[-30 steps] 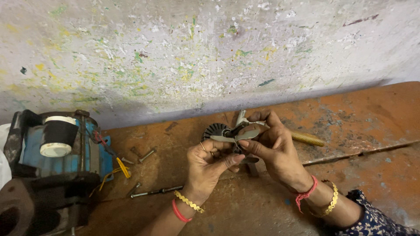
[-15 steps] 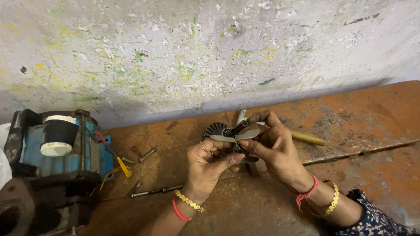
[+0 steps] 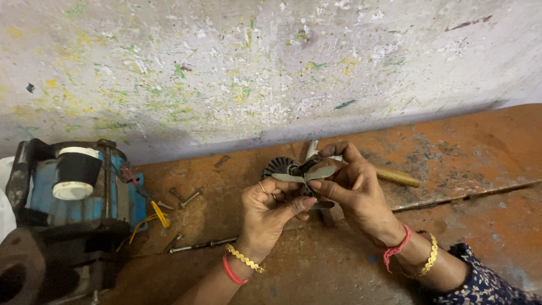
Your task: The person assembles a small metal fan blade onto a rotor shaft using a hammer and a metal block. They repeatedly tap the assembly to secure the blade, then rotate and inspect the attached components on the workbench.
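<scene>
Both hands meet at frame centre, above an orange-brown bench [image 3: 474, 152].

Left hand [image 3: 270, 210]: fingers curled, thumb [image 3: 296, 207] extended toward 2 o'clock. It grips the left end of a small grey metal clip [image 3: 307, 175]. A gold bangle and a red band sit on the wrist at 7 o'clock of the hand.

Right hand [image 3: 355, 195]: fingers pinched closed on the right end of the same clip, the index finger arched over its top. A red thread and a gold bangle sit on the wrist at 4 o'clock of the hand.

The clip is held clear of the bench, between the fingertips of both hands. A black toothed wheel [image 3: 278, 166] lies directly at 10 o'clock of the clip; whether the two parts are joined cannot be determined.

A tool with a yellow wooden handle [image 3: 398, 177] lies on the bench at 3 o'clock of the right hand, partly hidden behind it.

A blue motor [image 3: 73, 192] stands at 9 o'clock, well apart from the hands. Yellow wires [image 3: 153, 214] hang from its right side. Loose bolts [image 3: 191, 197] lie between motor and hands. A long rod [image 3: 203, 245] lies near 8 o'clock of the left hand.

A paint-flecked wall [image 3: 271, 68] closes the view at 12 o'clock.
</scene>
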